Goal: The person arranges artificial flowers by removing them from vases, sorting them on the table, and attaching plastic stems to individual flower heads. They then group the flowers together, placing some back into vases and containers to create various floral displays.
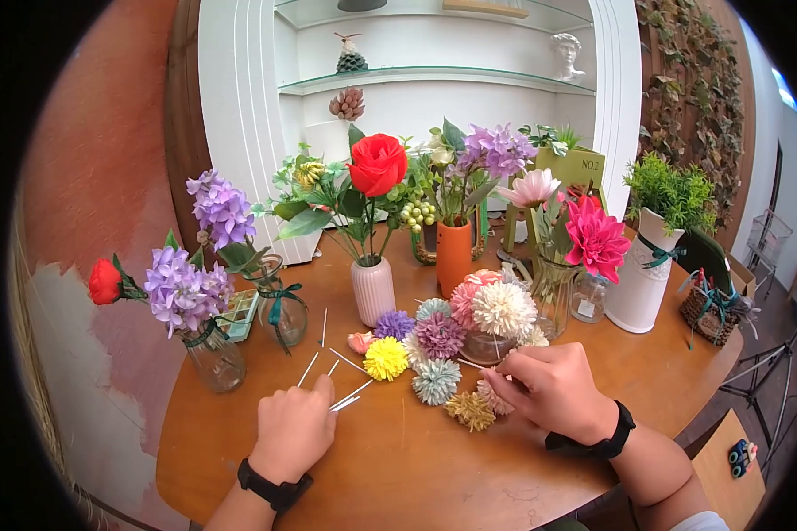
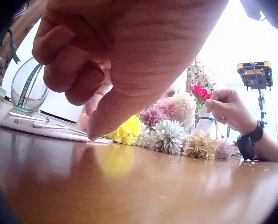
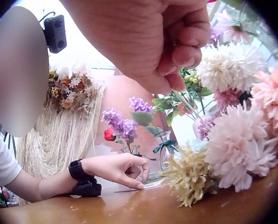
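Observation:
My right hand pinches a thin white stick between thumb and fingertips. Its far end points at the pile of artificial flower heads. That pile includes a yellow one, a pale blue one, a mustard one and a cream one. Low over the table at the left is my left hand, with thumb and index tips down among several white sticks. Its other fingers are curled. I cannot tell whether it grips one of these sticks.
Behind the flower heads stand a pink vase with a red rose, an orange vase and a tall white vase. Glass vases stand at the left. A small basket sits near the table's right edge.

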The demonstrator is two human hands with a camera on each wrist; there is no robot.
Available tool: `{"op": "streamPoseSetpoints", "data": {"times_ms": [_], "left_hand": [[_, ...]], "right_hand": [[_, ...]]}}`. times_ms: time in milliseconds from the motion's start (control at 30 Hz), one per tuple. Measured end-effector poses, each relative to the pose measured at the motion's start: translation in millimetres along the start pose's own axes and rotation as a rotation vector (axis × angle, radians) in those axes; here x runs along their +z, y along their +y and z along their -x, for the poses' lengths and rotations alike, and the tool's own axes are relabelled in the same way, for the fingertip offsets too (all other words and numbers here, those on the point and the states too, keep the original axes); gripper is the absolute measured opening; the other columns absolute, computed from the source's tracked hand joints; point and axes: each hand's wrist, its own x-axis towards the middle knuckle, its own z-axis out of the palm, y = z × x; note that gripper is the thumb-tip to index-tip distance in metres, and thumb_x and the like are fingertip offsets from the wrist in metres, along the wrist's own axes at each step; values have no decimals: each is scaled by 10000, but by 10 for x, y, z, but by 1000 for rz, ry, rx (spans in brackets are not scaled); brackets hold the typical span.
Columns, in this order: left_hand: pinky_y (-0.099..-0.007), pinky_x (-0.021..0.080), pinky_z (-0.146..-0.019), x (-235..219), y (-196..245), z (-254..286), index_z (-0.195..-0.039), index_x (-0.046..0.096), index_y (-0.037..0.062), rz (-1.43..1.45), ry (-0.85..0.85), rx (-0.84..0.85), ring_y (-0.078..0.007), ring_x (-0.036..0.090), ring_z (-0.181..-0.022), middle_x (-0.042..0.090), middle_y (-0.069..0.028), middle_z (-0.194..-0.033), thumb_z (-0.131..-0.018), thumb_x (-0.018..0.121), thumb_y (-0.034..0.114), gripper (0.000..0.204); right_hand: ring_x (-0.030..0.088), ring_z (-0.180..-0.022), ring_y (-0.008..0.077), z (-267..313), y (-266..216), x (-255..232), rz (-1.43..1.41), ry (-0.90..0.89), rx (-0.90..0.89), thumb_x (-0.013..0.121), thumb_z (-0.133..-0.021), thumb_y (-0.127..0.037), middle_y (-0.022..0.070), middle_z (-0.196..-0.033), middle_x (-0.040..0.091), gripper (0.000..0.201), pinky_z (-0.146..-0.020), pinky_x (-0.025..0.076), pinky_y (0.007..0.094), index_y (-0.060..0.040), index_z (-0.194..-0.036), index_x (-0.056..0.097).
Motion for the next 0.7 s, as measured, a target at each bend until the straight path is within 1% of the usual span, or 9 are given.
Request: {"op": "streamPoseSetpoints", "data": {"times_ms": [167,300,367,433,467,533,567,633,700], "left_hand": [[-456,478,-587,-150,123,-6,-944,603,137,99,8,3,-335,641,-661,651,-109,-675,-771,712,227,224],[-441,481,-588,-149,134,-16,-976,616,135,200,43,91,-327,643,-674,661,-94,-720,-774,713,232,245],[-431,484,-589,-150,140,-18,-996,620,134,220,67,124,-320,642,-676,660,-88,-738,-776,713,227,256],[-410,486,-583,-186,161,-13,-1038,623,137,302,89,204,-287,643,-715,649,-70,-831,-780,719,224,289],[-410,486,-583,-212,171,-8,-1038,623,137,303,88,203,-287,643,-715,649,-70,-831,-780,719,224,289],[-386,505,-599,-255,192,0,-1168,609,176,283,21,288,-254,642,-766,616,-71,-1000,-792,717,223,395],[-386,505,-599,-242,197,0,-1168,609,176,284,21,288,-254,642,-766,616,-71,-1000,-792,717,223,395],[-366,526,-626,-209,201,2,-1284,560,232,328,56,460,-237,645,-821,575,-70,-1130,-812,701,224,492],[-352,532,-639,-211,210,5,-1312,540,250,314,-9,509,-236,647,-830,565,-74,-1148,-822,693,219,515]], "right_hand": [[566,-500,241,-25,-10,-12,11,-77,-31,729,-787,-134,63,-598,573,151,-442,451,344,-60,-703,628],[582,-539,252,-22,-20,-2,10,-122,-30,700,-808,-128,71,-618,584,71,-483,469,356,-66,-782,679],[584,-541,257,-25,-15,10,-20,-117,-47,680,-826,-147,68,-621,581,93,-476,463,363,-68,-782,659],[586,-542,261,-27,-8,30,-49,-113,-64,660,-844,-165,64,-624,579,116,-469,456,371,-70,-783,639],[587,-543,262,-28,-2,43,-117,-109,-89,667,-839,-160,67,-629,584,108,-474,459,368,-67,-787,642],[589,-544,263,-28,-8,47,-184,-107,-115,674,-834,-154,69,-635,589,102,-479,462,366,-65,-792,646],[589,-544,262,-27,-24,40,-199,-115,-106,682,-828,-151,69,-637,594,104,-481,463,362,-64,-784,646],[590,-544,260,-29,-33,39,-216,-125,-98,690,-823,-148,70,-639,598,107,-482,465,359,-63,-775,646],[579,-523,250,-27,-23,34,-181,-115,-107,699,-818,-149,66,-614,587,122,-475,462,353,-61,-753,645]]}}
